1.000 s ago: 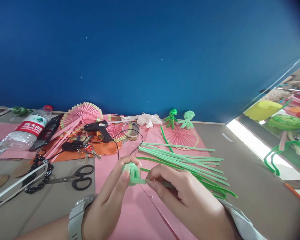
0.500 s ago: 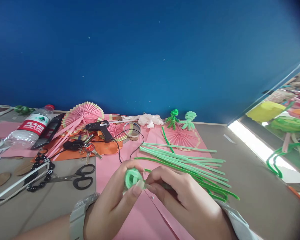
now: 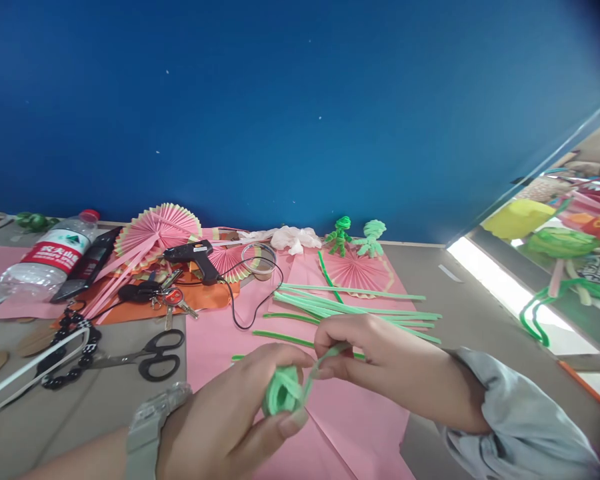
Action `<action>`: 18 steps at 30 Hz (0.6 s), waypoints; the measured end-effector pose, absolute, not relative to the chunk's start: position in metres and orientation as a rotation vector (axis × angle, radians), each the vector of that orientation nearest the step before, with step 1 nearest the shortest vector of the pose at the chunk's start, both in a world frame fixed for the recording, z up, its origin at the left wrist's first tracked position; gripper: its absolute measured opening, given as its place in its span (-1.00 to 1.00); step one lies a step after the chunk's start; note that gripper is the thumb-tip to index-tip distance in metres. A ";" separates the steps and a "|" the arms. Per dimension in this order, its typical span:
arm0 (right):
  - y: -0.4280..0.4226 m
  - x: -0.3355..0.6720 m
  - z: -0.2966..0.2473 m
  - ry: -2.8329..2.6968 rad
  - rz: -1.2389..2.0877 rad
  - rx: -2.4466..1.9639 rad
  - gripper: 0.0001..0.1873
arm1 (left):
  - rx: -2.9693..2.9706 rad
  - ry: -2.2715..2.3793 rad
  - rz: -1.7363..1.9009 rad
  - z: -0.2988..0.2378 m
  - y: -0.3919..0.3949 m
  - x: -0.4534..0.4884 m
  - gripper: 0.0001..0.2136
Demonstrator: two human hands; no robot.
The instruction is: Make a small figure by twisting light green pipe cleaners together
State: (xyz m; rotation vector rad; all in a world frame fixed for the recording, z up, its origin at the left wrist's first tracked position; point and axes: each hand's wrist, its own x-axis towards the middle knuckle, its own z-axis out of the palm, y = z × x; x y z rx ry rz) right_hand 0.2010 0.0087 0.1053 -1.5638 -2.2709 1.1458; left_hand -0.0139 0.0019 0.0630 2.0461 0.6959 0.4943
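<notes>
Left hand [image 3: 220,413], grip snug round green coil [image 3: 275,395], right hand [image 3: 370,347] pinching its strand [image 3: 312,380] — bottle [image 3: 27,280], red label [image 3: 55,252], Chinese characters

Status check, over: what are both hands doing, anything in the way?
Left hand holding pale green coil. Right hand gripping its strand. Nothing visibly in the way.

Beyond our right hand [image 3: 365,343], pipe cleaners [image 3: 337,307] lie across the paper [image 3: 210,347], two figures [image 3: 339,237] behind them; leftward, scissors [image 3: 145,357] lie before the glue gun [image 3: 196,253] (the bottle [image 3: 53,257] farther left).
</notes>
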 end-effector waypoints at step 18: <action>-0.007 0.170 0.089 -2.190 0.771 -1.670 -0.86 | 2.764 0.935 0.259 0.034 -0.003 -0.001 -0.27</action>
